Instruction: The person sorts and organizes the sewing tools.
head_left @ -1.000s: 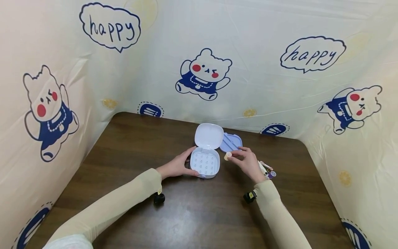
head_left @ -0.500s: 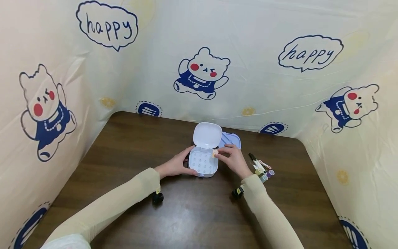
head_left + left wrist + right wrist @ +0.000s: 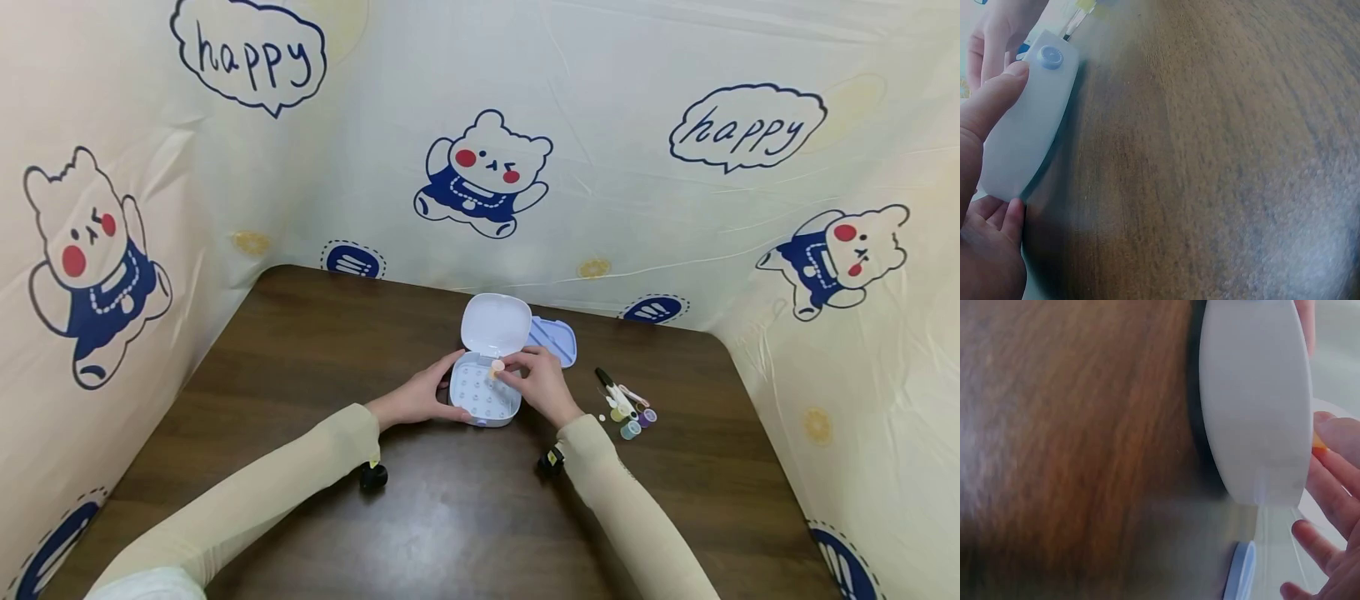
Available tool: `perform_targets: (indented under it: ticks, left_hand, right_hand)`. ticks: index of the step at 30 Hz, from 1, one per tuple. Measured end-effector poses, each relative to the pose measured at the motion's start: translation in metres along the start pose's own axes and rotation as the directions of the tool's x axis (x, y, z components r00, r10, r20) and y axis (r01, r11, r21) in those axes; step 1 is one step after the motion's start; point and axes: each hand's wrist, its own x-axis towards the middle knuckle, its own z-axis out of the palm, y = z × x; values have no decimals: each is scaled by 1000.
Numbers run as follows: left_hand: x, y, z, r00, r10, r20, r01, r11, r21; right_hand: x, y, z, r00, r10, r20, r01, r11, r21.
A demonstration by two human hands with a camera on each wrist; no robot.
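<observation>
A pale blue-white plastic sewing box stands on the table, its hinged lid raised. Rows of small pegs cover its floor. My left hand grips the box's left side, with the thumb at the front near the round latch button and fingers at the far side. My right hand pinches a small orange thread spool with a pale end between thumb and fingertips, over the far right part of the box. In the right wrist view only a bit of the orange spool shows. Whether it touches a peg cannot be told.
Behind the box on the right lies a blue divided tray. Farther right is a cluster: a teal spool, a purple spool, a yellow spool, and a black-and-white pen-like tool. A patterned curtain rises behind the table.
My right hand has carried the orange spool leftward, from beside the box to over its inside. The loose items at right have come into fuller view. My left hand keeps its hold.
</observation>
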Motion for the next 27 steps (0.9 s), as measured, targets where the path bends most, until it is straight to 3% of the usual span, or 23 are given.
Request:
perform_targets:
  ticks: [8, 15, 22, 27]
  left_hand:
    - [0, 0, 0, 1000, 5, -6, -5, 1000, 3]
    - [-1, -1, 4, 1000, 6, -3, -6, 1000, -11]
    - [-2, 3, 3, 1000, 17, -8, -17, 1000, -18]
    - [-3, 4, 0, 1000, 22, -5, -22, 1000, -14]
  right_hand:
    - [-3, -9, 7, 999, 37, -35, -40, 997, -71]
    - [-12, -10, 9, 997, 60, -42, -63, 995, -74]
    - [-16, -16, 7, 991, 6, -132, -22, 992, -120]
    - [-13, -23, 8, 992, 31, -119, -44, 993, -112]
